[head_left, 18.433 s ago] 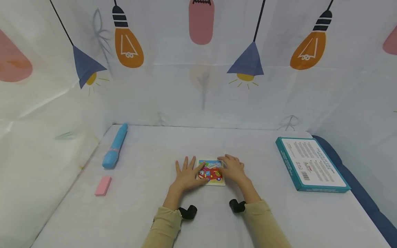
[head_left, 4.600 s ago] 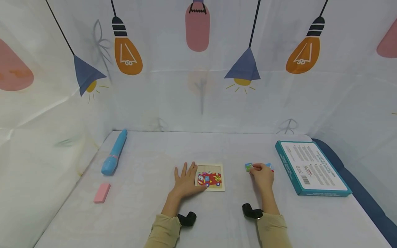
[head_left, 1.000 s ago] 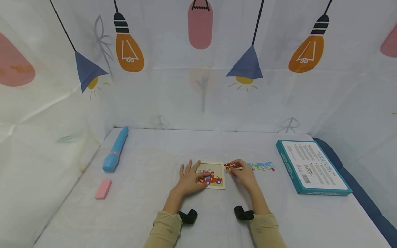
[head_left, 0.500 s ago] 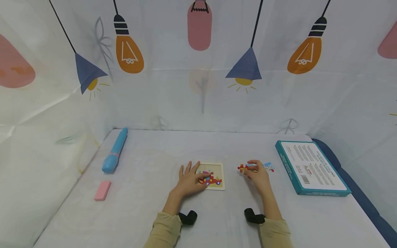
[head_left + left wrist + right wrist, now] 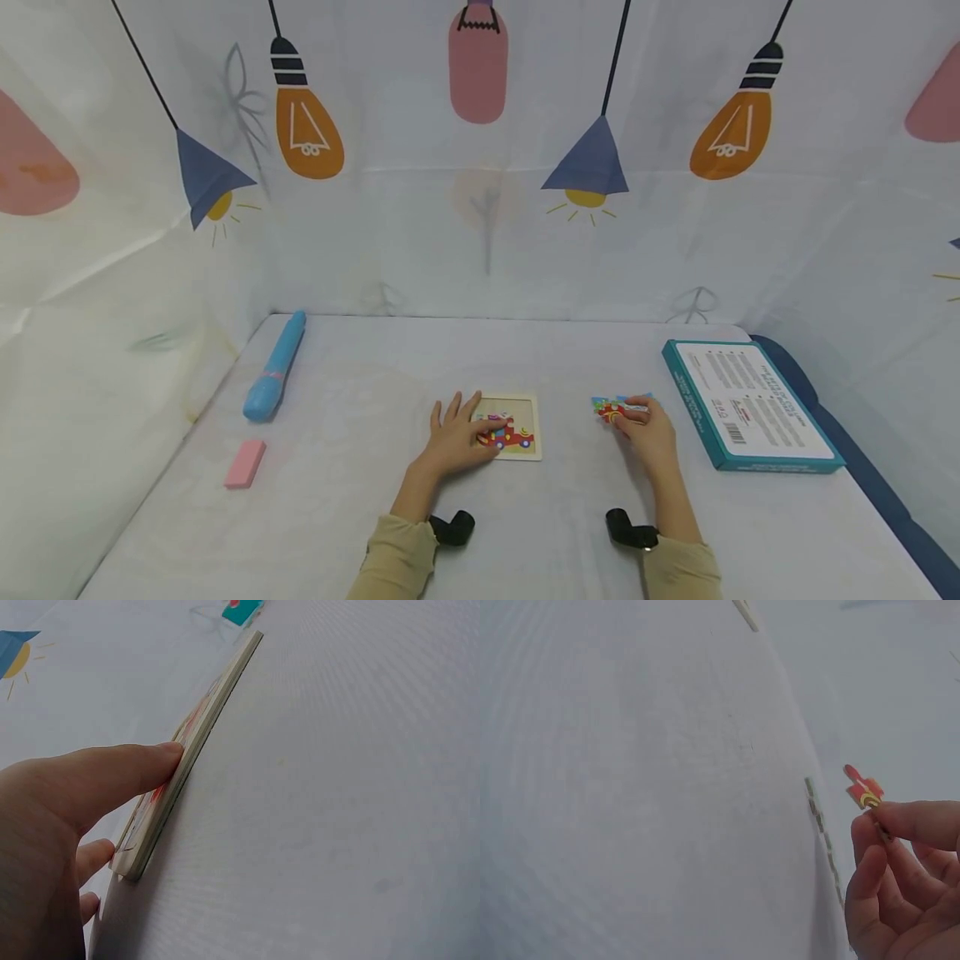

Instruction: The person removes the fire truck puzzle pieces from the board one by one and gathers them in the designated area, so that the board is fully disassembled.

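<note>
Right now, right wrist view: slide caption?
Right hand pinches a red-and-yellow puzzle piece near other pieces on the white tabletop.

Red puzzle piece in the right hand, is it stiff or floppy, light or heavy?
The red puzzle piece is probably stiff: it juts straight out from the right hand. It looks small and thin, so likely light. With that knobbed outline, it probably won't roll.
</note>
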`<state>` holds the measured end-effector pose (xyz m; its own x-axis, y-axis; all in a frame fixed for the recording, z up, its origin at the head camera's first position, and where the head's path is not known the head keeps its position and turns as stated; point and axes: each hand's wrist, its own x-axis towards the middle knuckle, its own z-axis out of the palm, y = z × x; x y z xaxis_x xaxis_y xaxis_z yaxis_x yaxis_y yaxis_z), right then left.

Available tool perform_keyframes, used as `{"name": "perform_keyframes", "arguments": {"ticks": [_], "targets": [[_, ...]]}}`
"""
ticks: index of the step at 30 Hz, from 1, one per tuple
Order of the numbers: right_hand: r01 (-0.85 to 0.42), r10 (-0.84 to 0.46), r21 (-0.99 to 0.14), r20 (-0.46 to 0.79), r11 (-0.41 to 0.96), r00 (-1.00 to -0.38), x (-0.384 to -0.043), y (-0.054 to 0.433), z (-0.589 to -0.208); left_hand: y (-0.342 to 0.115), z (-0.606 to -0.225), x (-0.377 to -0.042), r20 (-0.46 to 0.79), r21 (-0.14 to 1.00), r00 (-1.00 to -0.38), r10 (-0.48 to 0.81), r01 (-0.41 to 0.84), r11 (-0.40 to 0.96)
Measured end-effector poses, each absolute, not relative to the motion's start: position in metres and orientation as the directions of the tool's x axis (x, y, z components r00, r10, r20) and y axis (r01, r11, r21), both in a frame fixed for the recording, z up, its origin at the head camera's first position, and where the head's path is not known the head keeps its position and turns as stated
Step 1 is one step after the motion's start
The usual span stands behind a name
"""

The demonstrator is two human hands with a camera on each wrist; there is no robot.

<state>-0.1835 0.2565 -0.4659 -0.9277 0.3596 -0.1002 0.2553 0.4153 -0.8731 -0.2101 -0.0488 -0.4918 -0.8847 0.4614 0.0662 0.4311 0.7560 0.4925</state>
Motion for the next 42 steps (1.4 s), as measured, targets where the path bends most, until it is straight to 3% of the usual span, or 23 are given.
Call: {"name": "perform_keyframes", "arguments": {"ticks": [19, 42], "targets": [[0.380, 0.477, -0.828, -0.159, 0.412, -0.864, -0.173, 0.282, -0.474, -0.051, -0.492, -0.207, 0.076, 0.503, -0.886, 0.458, 0.431, 0.749], [0.414, 0.562, -0.658, 0.017, 0.629, -0.827, -0.173, 0.287, -0.470, -0.048, -0.493, -0.210, 0.067, 0.492, -0.890, 0.451, 0.423, 0.761]]}}
